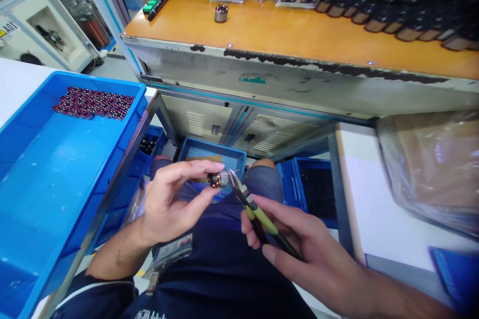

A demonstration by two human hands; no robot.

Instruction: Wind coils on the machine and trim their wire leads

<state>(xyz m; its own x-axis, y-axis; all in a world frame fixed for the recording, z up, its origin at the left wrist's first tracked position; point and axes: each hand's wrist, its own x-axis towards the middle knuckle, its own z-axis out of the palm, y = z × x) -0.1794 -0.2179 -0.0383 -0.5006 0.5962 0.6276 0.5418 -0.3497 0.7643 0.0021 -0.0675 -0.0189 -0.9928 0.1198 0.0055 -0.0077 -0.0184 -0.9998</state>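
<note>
My left hand [170, 199] pinches a small wound motor core [219, 179] between thumb and forefinger, over my lap. My right hand [299, 244] grips a pair of wire cutters [258, 212] with yellow-green and black handles. The cutters' tip touches the right end of the core. Both hands are held above my knees, in front of a machine bench.
A large blue tray [45, 184] at the left holds a patch of several similar cores [93, 102] in its far corner. An orange-topped machine bench [299, 35] carries one core [221, 13] and a row of parts at the right. Blue bins [310, 189] sit on the floor. A plastic-wrapped box [434, 164] lies at the right.
</note>
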